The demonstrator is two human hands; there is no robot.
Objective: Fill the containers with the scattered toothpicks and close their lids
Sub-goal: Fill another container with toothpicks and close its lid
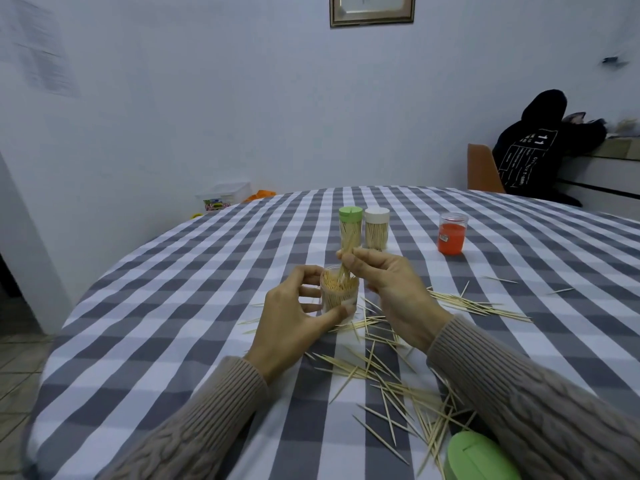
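Wooden toothpicks [346, 252], light and brittle, I pinch mid-length in my right hand [388, 289] over the open container [339, 294]; my left hand [294, 320] grips its probably slippery wall on the table [173, 306].

Round table [145, 306] covered with a grey-and-white checked cloth. Standing on it: an open clear container [341, 299] packed with toothpicks, a green-lidded container [350, 228], a white-lidded container [376, 229], an orange container [452, 234]. Loose toothpicks [388, 382] lie scattered across the near right; a green lid [479, 457] rests at the near edge.
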